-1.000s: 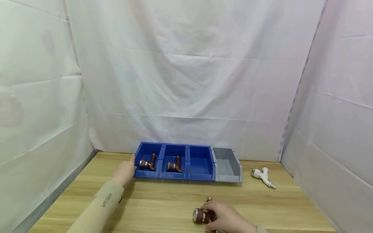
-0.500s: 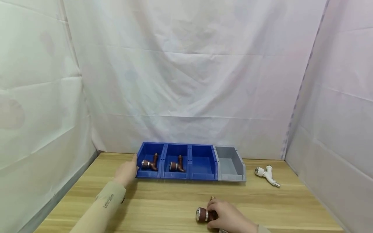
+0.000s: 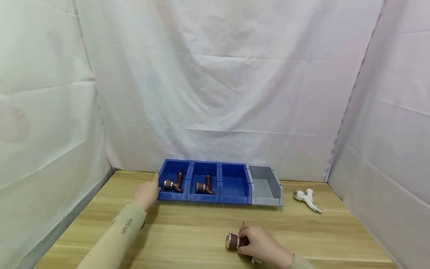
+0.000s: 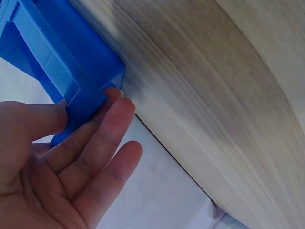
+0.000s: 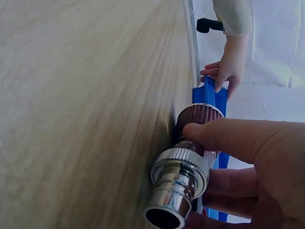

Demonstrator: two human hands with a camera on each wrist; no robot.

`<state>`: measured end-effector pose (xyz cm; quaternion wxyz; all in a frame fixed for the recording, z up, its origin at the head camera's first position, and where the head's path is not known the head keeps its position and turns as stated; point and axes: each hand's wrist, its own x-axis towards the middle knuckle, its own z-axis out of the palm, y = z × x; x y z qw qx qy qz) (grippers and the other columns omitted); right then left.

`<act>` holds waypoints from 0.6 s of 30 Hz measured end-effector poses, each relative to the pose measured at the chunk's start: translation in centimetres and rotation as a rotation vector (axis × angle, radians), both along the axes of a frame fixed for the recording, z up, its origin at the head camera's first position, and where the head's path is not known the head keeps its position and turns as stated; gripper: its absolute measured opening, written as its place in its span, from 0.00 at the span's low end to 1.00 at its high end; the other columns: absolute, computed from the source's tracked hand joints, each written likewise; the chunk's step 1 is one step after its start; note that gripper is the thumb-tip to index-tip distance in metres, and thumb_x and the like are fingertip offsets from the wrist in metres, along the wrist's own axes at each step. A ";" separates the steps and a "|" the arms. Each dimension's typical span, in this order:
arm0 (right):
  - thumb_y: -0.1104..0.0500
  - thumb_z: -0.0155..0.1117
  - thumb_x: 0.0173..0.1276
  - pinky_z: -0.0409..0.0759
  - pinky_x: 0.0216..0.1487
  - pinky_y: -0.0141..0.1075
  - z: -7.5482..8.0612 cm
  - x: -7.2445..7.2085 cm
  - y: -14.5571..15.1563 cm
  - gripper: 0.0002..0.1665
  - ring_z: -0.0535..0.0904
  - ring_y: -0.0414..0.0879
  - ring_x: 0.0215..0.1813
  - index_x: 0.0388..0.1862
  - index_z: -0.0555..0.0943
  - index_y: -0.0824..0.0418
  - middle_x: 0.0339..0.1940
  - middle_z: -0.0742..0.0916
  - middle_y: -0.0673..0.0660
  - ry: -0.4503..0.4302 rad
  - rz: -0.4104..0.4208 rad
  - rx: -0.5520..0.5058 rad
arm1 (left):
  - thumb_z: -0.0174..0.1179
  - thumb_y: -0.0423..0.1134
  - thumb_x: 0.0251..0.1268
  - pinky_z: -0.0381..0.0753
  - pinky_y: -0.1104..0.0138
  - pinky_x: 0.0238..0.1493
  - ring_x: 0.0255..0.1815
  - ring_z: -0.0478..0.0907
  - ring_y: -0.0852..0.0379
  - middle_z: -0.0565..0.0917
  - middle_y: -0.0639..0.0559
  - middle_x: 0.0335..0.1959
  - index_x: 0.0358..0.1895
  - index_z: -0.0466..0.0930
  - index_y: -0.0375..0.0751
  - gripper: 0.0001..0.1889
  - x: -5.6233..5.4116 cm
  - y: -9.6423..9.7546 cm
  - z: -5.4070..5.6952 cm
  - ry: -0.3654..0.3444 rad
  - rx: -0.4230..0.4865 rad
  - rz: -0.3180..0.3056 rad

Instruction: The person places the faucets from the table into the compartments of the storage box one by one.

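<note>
In the head view my left hand (image 3: 147, 193) is at the left end of a row of bins. Its thumb and fingers pinch the side wall of the leftmost blue bin (image 4: 90, 43), with the other fingers extended. My right hand (image 3: 263, 244) grips a brown tap (image 3: 232, 241) low over the front of the table. The right wrist view shows the thumb on its body, the ribbed brown knob beyond and a chrome hose nozzle (image 5: 171, 195) toward the camera. One brown tap (image 3: 174, 185) lies in the leftmost bin, another brown tap (image 3: 205, 186) in the second blue bin (image 3: 203, 198).
A third blue bin (image 3: 235, 186) and a grey bin (image 3: 265, 186) hold nothing and continue the row to the right. A white tap (image 3: 307, 199) lies on the wooden table (image 3: 188, 231) at right. White sheeting (image 3: 215, 93) hangs behind and on both sides.
The head view has shifted slightly. Both hands keep their holds, the left on the bin and the right on the brown tap, with little visible movement.
</note>
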<state>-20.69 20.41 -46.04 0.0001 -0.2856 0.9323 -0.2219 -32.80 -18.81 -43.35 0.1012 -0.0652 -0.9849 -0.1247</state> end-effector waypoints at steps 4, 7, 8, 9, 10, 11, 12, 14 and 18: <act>0.56 0.77 0.47 0.77 0.36 0.31 0.0 0.0 0.0 0.13 0.76 0.34 0.36 0.31 0.85 0.57 0.34 0.81 0.43 0.027 -0.006 -0.004 | 0.57 0.37 0.70 0.79 0.53 0.26 0.26 0.79 0.42 0.83 0.32 0.34 0.71 0.53 0.21 0.34 0.1 0.0 0.0 0.000 -0.005 0.001; 0.57 0.77 0.46 0.78 0.37 0.32 0.3 -0.1 0.1 0.12 0.76 0.35 0.36 0.31 0.85 0.58 0.35 0.81 0.44 0.046 -0.022 -0.020 | 0.57 0.37 0.70 0.80 0.52 0.27 0.27 0.80 0.41 0.83 0.31 0.34 0.70 0.53 0.20 0.34 0.0 -0.1 -0.1 0.013 -0.002 -0.004; 0.57 0.76 0.47 0.78 0.37 0.32 0.4 -0.1 0.2 0.12 0.76 0.35 0.36 0.31 0.85 0.58 0.35 0.81 0.44 0.055 -0.027 -0.022 | 0.57 0.36 0.70 0.80 0.51 0.28 0.27 0.80 0.41 0.83 0.31 0.34 0.70 0.53 0.20 0.34 0.0 -0.1 0.0 0.013 -0.001 -0.008; 0.57 0.76 0.47 0.78 0.38 0.33 0.5 0.0 0.2 0.12 0.76 0.36 0.36 0.31 0.85 0.58 0.35 0.81 0.43 0.058 -0.033 -0.023 | 0.57 0.36 0.70 0.80 0.51 0.28 0.27 0.80 0.41 0.83 0.31 0.34 0.70 0.52 0.20 0.34 0.0 -0.1 0.0 0.009 -0.001 -0.007; 0.57 0.76 0.47 0.78 0.38 0.33 0.7 0.0 0.3 0.12 0.76 0.36 0.36 0.30 0.85 0.58 0.35 0.81 0.43 0.063 -0.035 -0.024 | 0.57 0.36 0.70 0.80 0.51 0.29 0.28 0.80 0.41 0.83 0.31 0.35 0.70 0.52 0.20 0.34 0.0 -0.1 -0.1 0.004 -0.001 -0.006; 0.56 0.76 0.47 0.78 0.38 0.33 0.8 0.0 0.3 0.11 0.76 0.36 0.36 0.30 0.85 0.58 0.35 0.81 0.43 0.064 -0.036 -0.024 | 0.56 0.36 0.70 0.80 0.50 0.31 0.29 0.80 0.40 0.82 0.30 0.36 0.70 0.52 0.19 0.34 0.0 -0.2 -0.1 -0.002 -0.002 -0.004; 0.56 0.76 0.48 0.78 0.39 0.33 0.9 0.0 0.4 0.11 0.76 0.36 0.36 0.30 0.85 0.58 0.36 0.81 0.43 0.063 -0.034 -0.022 | 0.56 0.36 0.70 0.80 0.50 0.31 0.30 0.80 0.40 0.82 0.30 0.37 0.71 0.51 0.19 0.34 0.0 -0.2 -0.1 -0.009 -0.003 -0.002; 0.55 0.76 0.49 0.78 0.39 0.33 1.1 0.1 0.5 0.11 0.76 0.36 0.37 0.30 0.85 0.58 0.36 0.81 0.42 0.058 -0.035 -0.019 | 0.56 0.36 0.71 0.80 0.48 0.32 0.32 0.81 0.37 0.82 0.28 0.41 0.71 0.51 0.20 0.35 0.1 -0.2 -0.1 -0.021 -0.005 -0.002; 0.55 0.76 0.49 0.78 0.40 0.33 1.4 0.4 0.8 0.12 0.77 0.37 0.38 0.31 0.85 0.58 0.37 0.81 0.43 0.057 -0.044 -0.011 | 0.55 0.36 0.71 0.80 0.48 0.30 0.34 0.81 0.35 0.81 0.27 0.44 0.71 0.50 0.21 0.35 0.0 -0.2 0.0 -0.033 -0.010 -0.003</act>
